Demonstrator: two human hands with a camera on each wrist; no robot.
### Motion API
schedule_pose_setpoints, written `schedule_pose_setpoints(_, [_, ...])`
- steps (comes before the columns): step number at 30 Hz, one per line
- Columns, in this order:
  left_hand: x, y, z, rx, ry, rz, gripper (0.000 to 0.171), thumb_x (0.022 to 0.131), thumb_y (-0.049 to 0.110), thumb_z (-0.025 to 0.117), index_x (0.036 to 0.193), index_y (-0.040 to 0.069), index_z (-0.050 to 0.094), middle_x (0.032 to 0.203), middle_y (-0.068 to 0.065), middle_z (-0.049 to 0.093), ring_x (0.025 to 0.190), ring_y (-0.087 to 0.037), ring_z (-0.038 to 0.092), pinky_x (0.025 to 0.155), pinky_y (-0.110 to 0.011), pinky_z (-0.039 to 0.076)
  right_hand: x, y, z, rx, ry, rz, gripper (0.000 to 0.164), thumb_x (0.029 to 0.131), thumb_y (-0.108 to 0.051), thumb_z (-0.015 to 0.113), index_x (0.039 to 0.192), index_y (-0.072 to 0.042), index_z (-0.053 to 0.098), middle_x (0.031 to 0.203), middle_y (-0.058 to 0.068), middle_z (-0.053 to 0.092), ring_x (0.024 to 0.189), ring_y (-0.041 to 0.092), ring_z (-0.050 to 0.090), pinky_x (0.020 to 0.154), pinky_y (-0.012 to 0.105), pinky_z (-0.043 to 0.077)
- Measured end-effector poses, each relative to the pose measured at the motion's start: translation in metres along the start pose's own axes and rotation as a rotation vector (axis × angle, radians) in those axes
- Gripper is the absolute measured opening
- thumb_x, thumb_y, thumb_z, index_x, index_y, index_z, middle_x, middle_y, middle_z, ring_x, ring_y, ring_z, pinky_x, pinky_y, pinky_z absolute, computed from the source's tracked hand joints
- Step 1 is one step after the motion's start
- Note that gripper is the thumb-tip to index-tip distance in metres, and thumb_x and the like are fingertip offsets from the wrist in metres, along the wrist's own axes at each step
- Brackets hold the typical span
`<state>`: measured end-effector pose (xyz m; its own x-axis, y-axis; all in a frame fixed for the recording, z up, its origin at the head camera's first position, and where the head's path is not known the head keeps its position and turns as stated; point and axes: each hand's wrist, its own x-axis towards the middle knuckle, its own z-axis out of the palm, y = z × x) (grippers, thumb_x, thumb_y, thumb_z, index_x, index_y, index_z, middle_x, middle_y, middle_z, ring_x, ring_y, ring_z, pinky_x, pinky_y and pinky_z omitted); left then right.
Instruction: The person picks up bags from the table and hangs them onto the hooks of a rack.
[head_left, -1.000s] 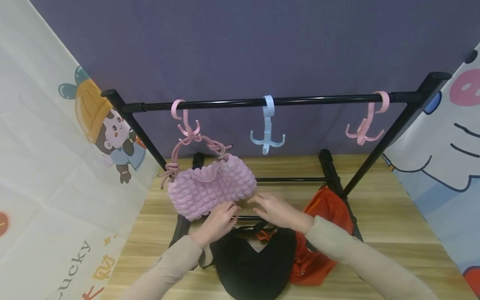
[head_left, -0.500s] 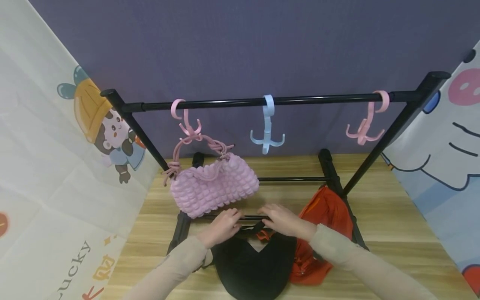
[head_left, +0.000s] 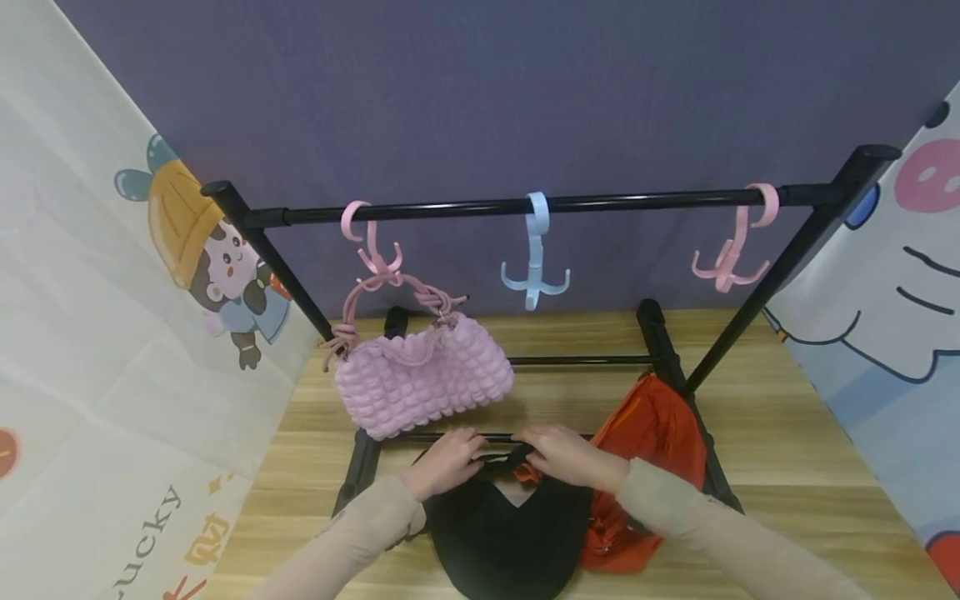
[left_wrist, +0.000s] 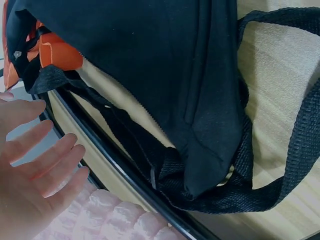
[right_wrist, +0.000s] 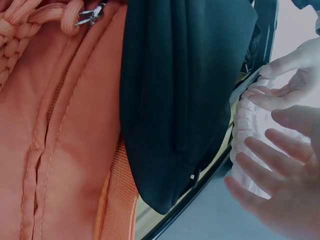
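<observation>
A puffy pink handbag (head_left: 423, 379) hangs by its knotted handle from the left pink hook (head_left: 381, 260). Below it a black bag (head_left: 510, 542) with webbing straps lies on the wood-look surface. Over the black bag's upper edge are my left hand (head_left: 450, 462) and, farther right, my right hand (head_left: 566, 454). Spread, fairly straight fingers show on the left hand (left_wrist: 40, 155) in the left wrist view and on the right hand (right_wrist: 285, 160) in the right wrist view. Neither grips anything there. An orange-red bag (head_left: 663, 421) lies partly beneath my right forearm.
A black rack's top bar (head_left: 450, 210) spans the scene. On it hang a blue hook (head_left: 534, 258) at the middle and a pink hook (head_left: 731, 250) at the right, both unloaded. A lower crossbar (head_left: 498, 437) runs just behind my hands. Printed sheets flank both sides.
Both hands have come down from near the pink handbag's lower edge to the top of the black bag. The pink handbag has swung slightly on its hook.
</observation>
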<state>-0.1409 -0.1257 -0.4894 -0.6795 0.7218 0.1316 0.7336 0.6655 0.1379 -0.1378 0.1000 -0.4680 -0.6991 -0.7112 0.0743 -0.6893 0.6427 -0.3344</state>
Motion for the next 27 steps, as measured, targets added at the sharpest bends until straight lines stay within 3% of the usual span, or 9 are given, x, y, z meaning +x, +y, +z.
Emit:
schedule_pose_setpoints(5, [-0.001, 0.001, 0.002, -0.007, -0.075, -0.038, 0.026, 0.080, 0.019, 0.064, 0.102, 0.005, 0.060, 0.095, -0.006, 0.057, 0.085, -0.020, 0.056, 0.072, -0.033, 0.046, 0.000, -0.002, 0.004, -0.020, 0.000, -0.041, 0.032, 0.079, -0.010, 0.062, 0.110, -0.002, 0.059, 0.107, 0.009, 0.061, 0.095, 0.021, 0.058, 0.079, 0.035, 0.047])
schedule_pose_setpoints(12, [-0.001, 0.004, 0.002, -0.008, -0.139, -0.053, 0.025, 0.081, 0.019, 0.063, 0.102, 0.006, 0.059, 0.098, -0.008, 0.059, 0.089, -0.022, 0.057, 0.076, -0.036, 0.046, 0.001, -0.003, 0.012, -0.050, -0.044, -0.015, 0.031, 0.080, -0.013, 0.062, 0.109, -0.003, 0.059, 0.108, 0.010, 0.061, 0.095, 0.022, 0.059, 0.077, 0.034, 0.048])
schedule_pose_setpoints(27, [-0.004, 0.000, 0.011, 0.075, -0.164, -0.053, 0.021, 0.080, 0.020, 0.063, 0.096, 0.007, 0.060, 0.087, -0.004, 0.060, 0.079, -0.019, 0.058, 0.065, -0.032, 0.045, 0.004, -0.005, 0.019, -0.154, -0.165, 0.043, 0.029, 0.080, -0.019, 0.062, 0.106, -0.007, 0.062, 0.091, 0.007, 0.060, 0.084, 0.023, 0.057, 0.073, 0.038, 0.046])
